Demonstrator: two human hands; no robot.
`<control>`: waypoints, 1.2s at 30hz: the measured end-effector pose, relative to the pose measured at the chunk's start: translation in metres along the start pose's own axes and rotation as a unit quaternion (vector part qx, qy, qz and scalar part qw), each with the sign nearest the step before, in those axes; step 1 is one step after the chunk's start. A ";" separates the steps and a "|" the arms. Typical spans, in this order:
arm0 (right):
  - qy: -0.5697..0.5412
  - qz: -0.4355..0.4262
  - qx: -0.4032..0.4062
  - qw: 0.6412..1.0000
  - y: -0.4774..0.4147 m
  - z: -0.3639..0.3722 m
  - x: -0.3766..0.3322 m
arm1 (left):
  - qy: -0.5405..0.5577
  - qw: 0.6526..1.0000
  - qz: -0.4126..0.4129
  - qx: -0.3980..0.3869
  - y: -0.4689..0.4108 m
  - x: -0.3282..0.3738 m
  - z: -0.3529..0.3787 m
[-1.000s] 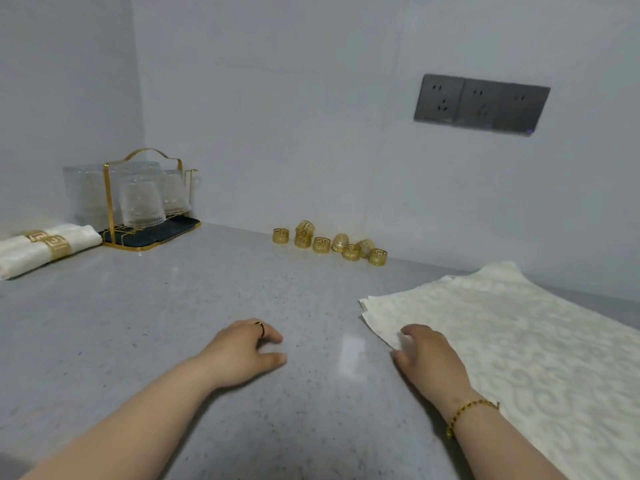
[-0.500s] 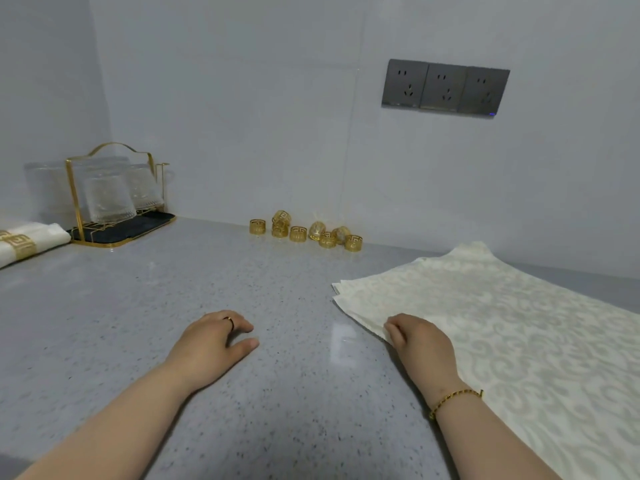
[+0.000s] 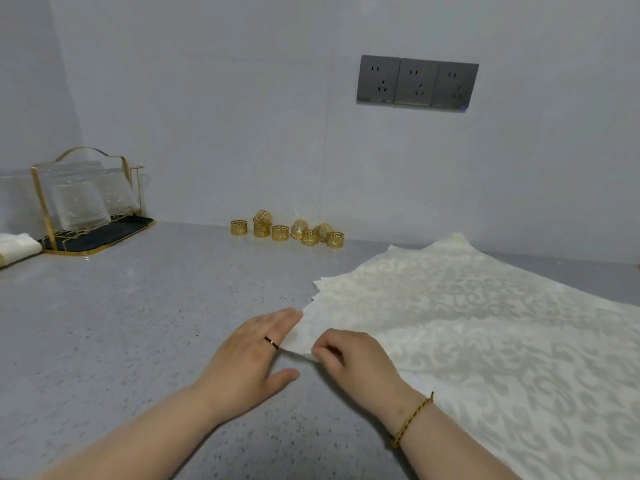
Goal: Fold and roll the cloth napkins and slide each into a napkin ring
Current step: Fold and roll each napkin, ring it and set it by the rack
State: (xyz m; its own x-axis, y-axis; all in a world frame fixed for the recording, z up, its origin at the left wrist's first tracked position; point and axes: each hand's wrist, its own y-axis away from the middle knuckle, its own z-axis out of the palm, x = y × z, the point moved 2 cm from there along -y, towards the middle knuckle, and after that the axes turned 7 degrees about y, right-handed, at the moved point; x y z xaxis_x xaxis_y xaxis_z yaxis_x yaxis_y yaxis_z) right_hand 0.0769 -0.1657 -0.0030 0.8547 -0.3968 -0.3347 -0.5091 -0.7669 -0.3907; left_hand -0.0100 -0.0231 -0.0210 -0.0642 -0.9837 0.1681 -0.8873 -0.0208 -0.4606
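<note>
A stack of cream patterned cloth napkins (image 3: 485, 323) lies flat on the grey counter (image 3: 121, 323), filling the right side. My right hand (image 3: 349, 358) pinches the near-left edge of the top napkin and lifts it slightly. My left hand (image 3: 252, 355), a ring on one finger, lies with straight fingers against that same lifted corner. Several gold napkin rings (image 3: 287, 232) stand in a cluster against the back wall. A finished rolled napkin (image 3: 17, 247) shows at the far left edge, mostly cut off.
A gold wire rack with upturned glasses (image 3: 86, 202) stands on a dark tray at the back left. Grey wall sockets (image 3: 417, 83) sit above the napkins. The walls meet in a corner behind the rack.
My left hand has moved right from the bare counter to the napkin corner. My right hand has gone from resting on the napkin edge to pinching and lifting it. The view has shifted.
</note>
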 end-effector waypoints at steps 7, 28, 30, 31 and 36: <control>0.099 -0.028 -0.103 0.989 0.028 -0.002 -0.016 | 0.062 0.998 0.010 -0.018 -0.007 -0.003 0.013; 0.061 0.044 -0.268 0.960 0.111 -0.088 -0.011 | 0.030 0.980 -0.197 -0.023 0.132 -0.030 -0.088; 0.014 0.053 -0.287 0.956 0.114 -0.105 -0.016 | 0.087 0.973 -0.214 -0.014 0.145 -0.030 -0.096; 0.024 0.058 -0.284 0.957 0.115 -0.112 -0.015 | 0.108 0.969 -0.223 -0.017 0.148 -0.027 -0.101; 0.235 0.075 -0.238 0.940 0.109 -0.128 0.008 | 0.149 0.951 -0.271 0.002 0.132 -0.024 -0.113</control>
State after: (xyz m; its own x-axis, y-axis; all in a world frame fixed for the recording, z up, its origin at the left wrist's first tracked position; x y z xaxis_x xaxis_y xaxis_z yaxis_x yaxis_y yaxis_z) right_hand 0.0412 -0.3170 0.0621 0.7844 -0.6115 0.1038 -0.6198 -0.7790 0.0950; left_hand -0.1769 0.0183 0.0132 0.2739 -0.7338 0.6217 -0.8252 -0.5113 -0.2400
